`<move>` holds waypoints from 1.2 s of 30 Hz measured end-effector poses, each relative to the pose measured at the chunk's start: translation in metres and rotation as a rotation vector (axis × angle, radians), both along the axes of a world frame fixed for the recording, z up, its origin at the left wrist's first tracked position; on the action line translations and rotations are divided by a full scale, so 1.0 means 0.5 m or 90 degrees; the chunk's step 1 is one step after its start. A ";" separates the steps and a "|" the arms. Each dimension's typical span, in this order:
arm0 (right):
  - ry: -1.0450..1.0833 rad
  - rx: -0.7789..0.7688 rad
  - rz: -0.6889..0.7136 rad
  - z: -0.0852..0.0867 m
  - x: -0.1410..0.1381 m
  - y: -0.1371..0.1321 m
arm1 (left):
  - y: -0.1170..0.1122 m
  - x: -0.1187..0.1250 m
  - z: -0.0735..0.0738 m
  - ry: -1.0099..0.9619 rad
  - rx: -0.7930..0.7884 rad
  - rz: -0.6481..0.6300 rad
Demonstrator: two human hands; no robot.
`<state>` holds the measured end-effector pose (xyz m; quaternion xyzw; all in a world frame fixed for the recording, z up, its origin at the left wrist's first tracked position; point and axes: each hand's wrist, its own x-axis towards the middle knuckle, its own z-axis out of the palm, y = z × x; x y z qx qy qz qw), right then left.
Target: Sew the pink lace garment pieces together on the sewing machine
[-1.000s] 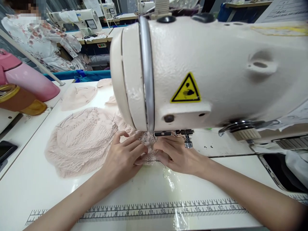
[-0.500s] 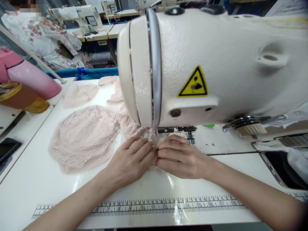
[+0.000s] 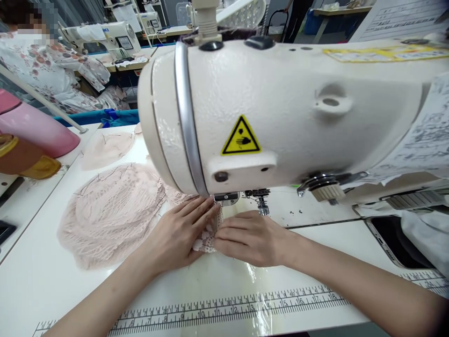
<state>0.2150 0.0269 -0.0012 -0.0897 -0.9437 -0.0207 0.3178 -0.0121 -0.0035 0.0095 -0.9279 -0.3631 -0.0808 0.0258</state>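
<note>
Under the head of a white sewing machine [image 3: 280, 112], a strip of pale pink lace fabric [image 3: 206, 242] lies on the table. My left hand [image 3: 178, 231] rests flat across the lace with its fingers stretched toward the presser foot area. Close beside it, my right hand [image 3: 250, 238] is closed, its fingertips pinching the right edge of the lace. The machine head hides the needle. More pink lace pieces [image 3: 108, 215], with dark loose thread ends, are heaped left of my left hand.
A printed ruler [image 3: 210, 311] runs along the table's front edge. At right lies a phone [image 3: 389, 238] beside a whitish cloth [image 3: 426, 238]. A pink bottle [image 3: 38, 126] and an amber cup [image 3: 28, 159] stand at left. Behind, a person in a floral top [image 3: 45, 65] sits near another sewing machine [image 3: 105, 37].
The camera view has shifted, so the machine sits lower and further left. My left hand has flattened and moved apart from my right, baring the lace between them.
</note>
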 end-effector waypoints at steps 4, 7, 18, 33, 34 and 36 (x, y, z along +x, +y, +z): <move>0.019 0.025 0.002 0.009 -0.008 -0.003 | 0.004 -0.006 0.004 -0.020 -0.025 0.007; 0.046 0.038 0.007 0.010 -0.014 -0.004 | 0.006 -0.004 0.007 -0.021 -0.017 0.001; 0.048 0.050 0.013 0.002 -0.015 0.000 | 0.008 -0.004 0.006 -0.013 -0.026 0.011; 0.003 0.040 -0.016 -0.004 0.002 0.005 | 0.005 0.014 0.002 0.024 0.027 0.032; 0.003 0.043 -0.017 -0.005 0.003 0.006 | 0.005 0.015 0.001 0.026 0.033 0.034; 0.000 0.048 -0.021 -0.006 0.004 0.007 | 0.006 0.016 0.001 0.025 0.045 0.036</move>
